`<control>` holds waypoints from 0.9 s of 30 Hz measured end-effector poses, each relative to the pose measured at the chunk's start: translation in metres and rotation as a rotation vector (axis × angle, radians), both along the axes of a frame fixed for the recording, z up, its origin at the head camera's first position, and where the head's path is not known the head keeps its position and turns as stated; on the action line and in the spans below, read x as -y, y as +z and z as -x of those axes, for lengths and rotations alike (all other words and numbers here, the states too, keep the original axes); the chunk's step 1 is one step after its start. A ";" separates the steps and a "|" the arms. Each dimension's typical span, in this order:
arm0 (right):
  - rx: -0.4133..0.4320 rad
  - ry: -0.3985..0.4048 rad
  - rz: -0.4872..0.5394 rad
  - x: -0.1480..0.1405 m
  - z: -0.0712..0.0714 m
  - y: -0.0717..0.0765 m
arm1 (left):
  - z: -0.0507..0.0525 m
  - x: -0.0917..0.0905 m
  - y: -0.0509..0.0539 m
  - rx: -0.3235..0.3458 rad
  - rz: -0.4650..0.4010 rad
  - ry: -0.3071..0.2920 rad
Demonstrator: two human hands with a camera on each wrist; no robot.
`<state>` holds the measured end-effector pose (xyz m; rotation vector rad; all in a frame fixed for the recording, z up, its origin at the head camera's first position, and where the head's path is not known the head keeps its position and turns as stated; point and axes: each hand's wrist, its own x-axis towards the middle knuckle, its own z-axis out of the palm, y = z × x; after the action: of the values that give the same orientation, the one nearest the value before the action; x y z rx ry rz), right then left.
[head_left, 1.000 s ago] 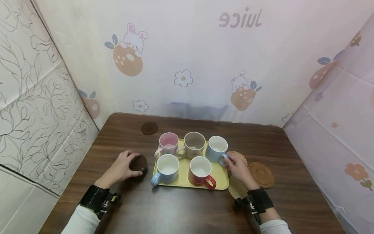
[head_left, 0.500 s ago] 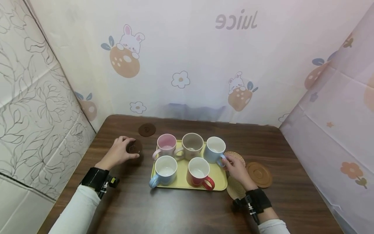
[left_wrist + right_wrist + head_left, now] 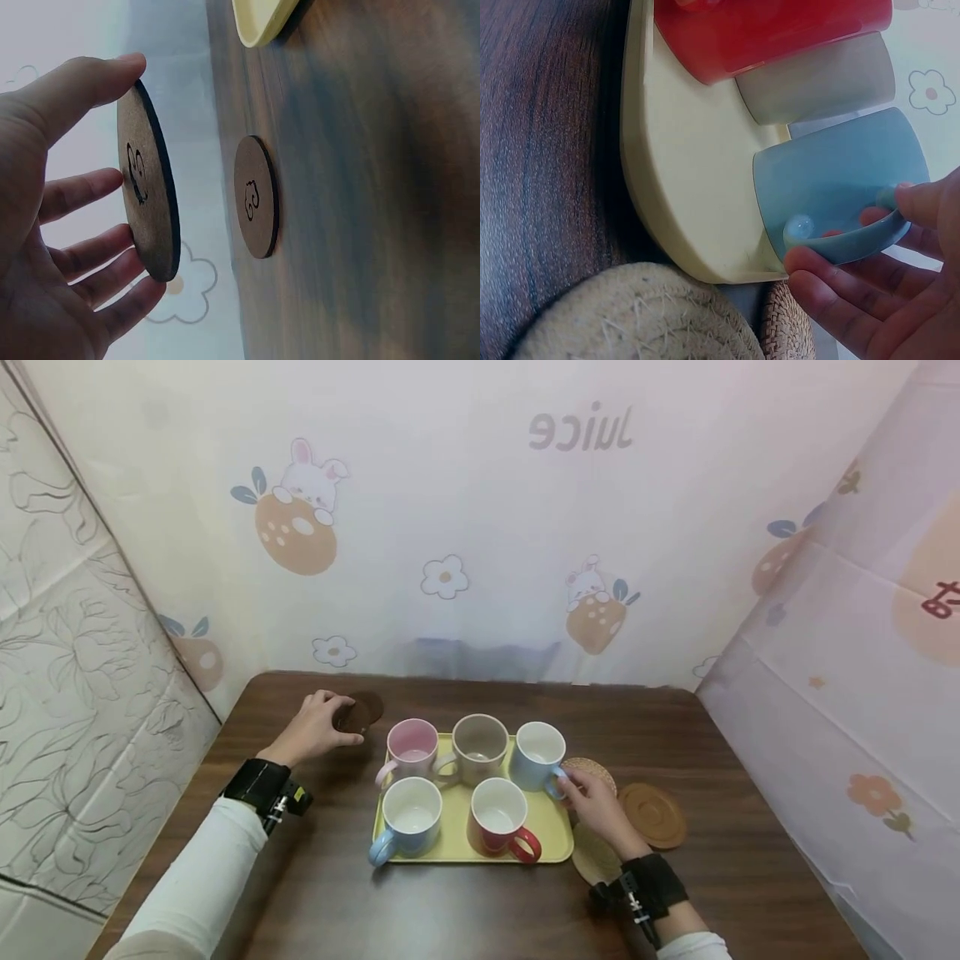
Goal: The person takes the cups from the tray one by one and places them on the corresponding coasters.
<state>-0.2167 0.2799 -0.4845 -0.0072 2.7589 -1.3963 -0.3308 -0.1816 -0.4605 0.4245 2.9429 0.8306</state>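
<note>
My left hand (image 3: 313, 728) grips a round dark brown coaster (image 3: 352, 717) by its edges, thumb on one side and fingertips on the other. In the left wrist view this coaster (image 3: 148, 180) is held above the table, apart from a second dark coaster (image 3: 255, 196) lying flat. My right hand (image 3: 600, 806) pinches the handle of the light blue mug (image 3: 534, 760) at the yellow tray's back right corner. The right wrist view has this mug (image 3: 840, 176) standing on the tray (image 3: 694, 172), with fingers curled round its handle.
Pink (image 3: 412, 750), beige (image 3: 478, 752), another blue (image 3: 411, 818) and red-and-white (image 3: 495, 818) mugs stand on the tray. To its right lie a brown coaster (image 3: 654, 817) and two woven ones (image 3: 596, 858). Printed cloth hangs behind the table.
My left hand has carried its coaster away from me, towards the flat coaster at the back left. My right hand stays at the blue mug's handle. The head view has shifted slightly.
</note>
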 end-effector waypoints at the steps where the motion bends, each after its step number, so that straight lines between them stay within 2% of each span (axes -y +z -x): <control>1: -0.004 -0.001 0.002 0.000 0.000 0.001 | 0.006 -0.001 0.002 0.007 0.006 -0.003; 5: -0.018 -0.008 0.002 0.001 0.001 0.002 | 0.027 -0.010 0.005 -0.019 0.020 -0.058; 10: -0.017 -0.017 -0.002 0.001 -0.003 0.000 | 0.048 -0.029 -0.008 -0.073 0.008 -0.156; 14: -0.015 -0.011 -0.011 0.002 -0.005 -0.001 | 0.059 -0.046 -0.019 -0.080 0.000 -0.202; 18: -0.008 0.003 -0.018 0.003 -0.006 0.000 | 0.066 -0.057 -0.028 -0.054 0.017 -0.230; 27: -0.010 -0.012 -0.056 0.003 -0.005 0.000 | 0.083 -0.071 -0.036 -0.032 0.038 -0.259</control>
<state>-0.2112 0.2766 -0.4849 0.0047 2.8093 -1.3254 -0.4139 -0.1105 -0.4965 0.8012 2.8410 0.7406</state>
